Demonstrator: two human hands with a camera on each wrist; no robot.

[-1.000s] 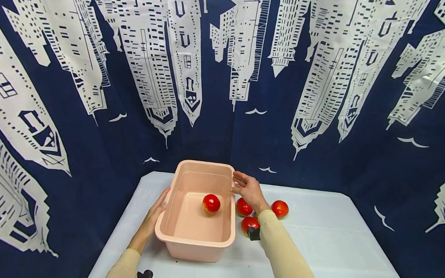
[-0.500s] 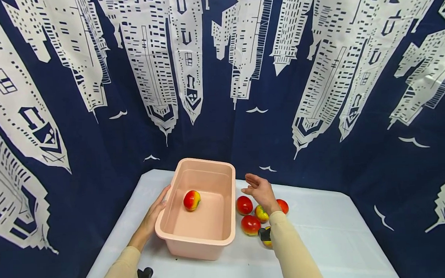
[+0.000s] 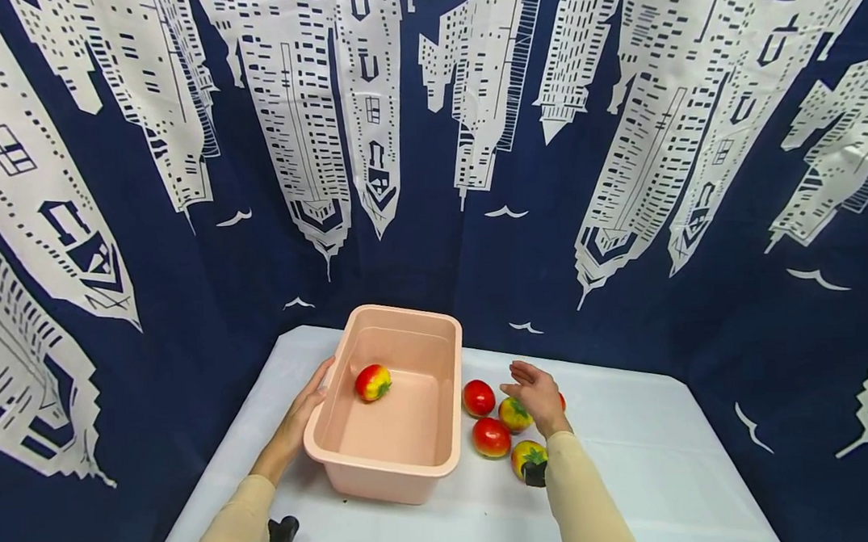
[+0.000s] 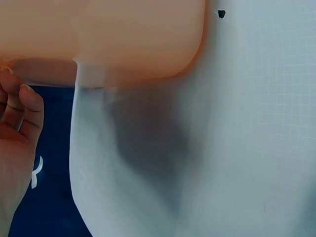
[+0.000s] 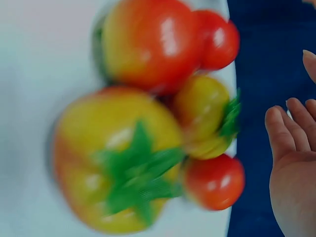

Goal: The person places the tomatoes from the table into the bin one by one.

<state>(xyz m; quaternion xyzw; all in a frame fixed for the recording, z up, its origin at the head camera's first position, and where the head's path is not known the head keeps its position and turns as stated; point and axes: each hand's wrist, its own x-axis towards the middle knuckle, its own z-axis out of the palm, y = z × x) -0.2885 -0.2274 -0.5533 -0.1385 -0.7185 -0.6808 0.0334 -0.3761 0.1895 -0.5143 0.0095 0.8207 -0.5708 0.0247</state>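
My left hand point(image 3: 295, 422) lies along the outer left side of a pink plastic tub point(image 3: 384, 461). In the left wrist view, its fingertips point(image 4: 30, 96) meet the tub wall, slightly bent. One red-and-yellow tomato point(image 3: 373, 383) with a green leafy top lies inside the tub. To the tub's right, my right hand point(image 3: 537, 396) is held above a group of tomatoes, fingers extended and holding nothing. Two red tomatoes point(image 3: 491, 437) sit nearest the tub. Two yellower ones, including the front tomato point(image 3: 529, 459), show green tops. Another red tomato point(image 5: 215, 181) is mostly hidden behind the hand in the head view.
A white-covered table point(image 3: 653, 455) carries everything and narrows toward the back. Behind it hangs a navy curtain point(image 3: 434, 263) printed with white buildings. Black wrist-camera mounts point(image 3: 282, 532) stick out from both sleeves.
My right hand has left the tub's right rim and moved right, over the tomatoes. Inside the tub, the tomato has rolled left and turned its leafy top into view. My left hand stays put.
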